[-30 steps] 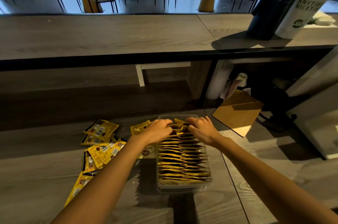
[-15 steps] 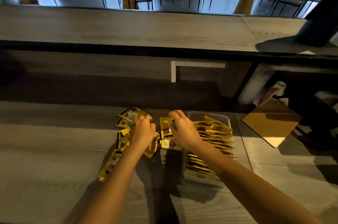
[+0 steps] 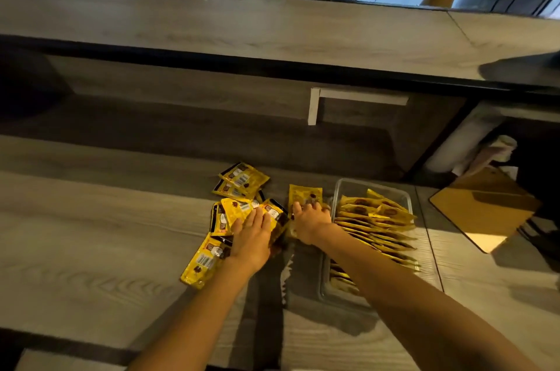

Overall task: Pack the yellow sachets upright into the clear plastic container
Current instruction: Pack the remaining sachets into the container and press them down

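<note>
A thin brown wooden board lies right of the clear plastic container, with a white paper roll standing behind it and one white L-shaped bracket on the far panel. Your right forearm crosses the container's near left corner and hides part of it. The one rectangular container sits on the grey wood-grain counter, and its glossy packed sachets stand in a leaning row. The loose sachets, flat foil packets, overlap too much to count. Your left hand lies flat and relaxed on them. Your right hand grips a single sachet just left of the container.
</note>
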Available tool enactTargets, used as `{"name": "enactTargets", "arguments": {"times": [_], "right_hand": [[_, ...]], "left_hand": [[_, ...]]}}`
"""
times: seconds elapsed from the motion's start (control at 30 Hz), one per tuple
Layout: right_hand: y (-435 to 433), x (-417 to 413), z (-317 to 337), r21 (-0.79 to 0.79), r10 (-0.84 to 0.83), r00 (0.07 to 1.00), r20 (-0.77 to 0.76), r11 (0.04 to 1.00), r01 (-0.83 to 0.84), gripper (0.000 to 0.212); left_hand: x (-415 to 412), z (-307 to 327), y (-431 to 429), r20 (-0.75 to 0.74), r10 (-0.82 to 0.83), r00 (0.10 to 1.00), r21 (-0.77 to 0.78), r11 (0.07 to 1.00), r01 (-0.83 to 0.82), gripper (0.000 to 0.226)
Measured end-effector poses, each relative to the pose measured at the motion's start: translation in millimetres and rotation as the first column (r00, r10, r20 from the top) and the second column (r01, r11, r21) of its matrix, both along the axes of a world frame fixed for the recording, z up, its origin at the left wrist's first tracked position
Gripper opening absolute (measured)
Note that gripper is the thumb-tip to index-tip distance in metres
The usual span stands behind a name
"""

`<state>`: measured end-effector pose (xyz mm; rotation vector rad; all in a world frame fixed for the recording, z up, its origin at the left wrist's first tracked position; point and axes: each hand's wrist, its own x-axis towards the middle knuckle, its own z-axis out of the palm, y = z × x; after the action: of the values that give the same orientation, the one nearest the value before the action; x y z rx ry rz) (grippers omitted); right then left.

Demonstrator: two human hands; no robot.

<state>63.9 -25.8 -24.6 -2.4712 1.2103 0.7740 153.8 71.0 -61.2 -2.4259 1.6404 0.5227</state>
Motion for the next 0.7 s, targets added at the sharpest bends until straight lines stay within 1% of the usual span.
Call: {"name": "enactTargets", "arguments": {"times": [0.1,0.17,0.2,0.27,0.33,0.4,0.47,0.5,0.57,0.63,0.7], "right_hand": [[1,1,-3,-0.1,0.041,0.999,-0.031,0.994,-0.044,0.065],[2,0,-5,-0.096,0.025,0.999,-0.04,0.995,-0.029,0.065],[2,0,-7,-0.084,0.012,0.999,-0.035,0.996,-0.015,0.063],[2,0,-9,-0.08,0.016,1.0,-0.01,0.997,-0.016,0.056],[1,-1,-7,-0.102,0.049,0.998,0.05,0.994,-0.044,0.054],[-1,-2,-1,-0.127,0.06,0.986,0.155,0.991,-0.04,0.052],[-5,-1,10,-0.142,0.018,0.958,0.287,0.99,0.024,0.042],[-8,0,16,-0.129,-0.035,0.929,0.368,0.988,0.088,0.035],[-13,2,28,-0.063,-0.158,0.828,0.537,0.972,0.226,0.027],[-20,-1,39,0.05,-0.272,0.695,0.666,0.945,0.323,0.027],[-27,-7,50,0.207,-0.399,0.532,0.747,0.9,0.384,0.03]], "left_hand": [[0,0,-4,0.056,0.053,0.997,-0.08,0.996,-0.048,0.062],[3,-1,-6,0.066,0.083,0.994,-0.11,0.991,-0.075,0.06],[5,0,-6,0.048,0.093,0.994,-0.118,0.989,-0.087,0.059],[9,7,-9,-0.02,0.134,0.991,-0.147,0.98,-0.135,0.055],[12,18,-12,-0.139,0.244,0.96,-0.2,0.942,-0.268,0.046],[16,29,-17,-0.282,0.355,0.891,-0.258,0.867,-0.427,0.034],[21,40,-20,-0.401,0.416,0.816,-0.313,0.775,-0.549,0.025],[24,46,-22,-0.44,0.428,0.789,-0.341,0.734,-0.588,0.021],[26,62,-26,-0.492,0.426,0.759,-0.402,0.663,-0.632,0.017],[25,80,-30,-0.519,0.387,0.762,-0.476,0.61,-0.634,0.018],[23,95,-35,-0.526,0.337,0.781,-0.544,0.573,-0.613,0.02]]}}
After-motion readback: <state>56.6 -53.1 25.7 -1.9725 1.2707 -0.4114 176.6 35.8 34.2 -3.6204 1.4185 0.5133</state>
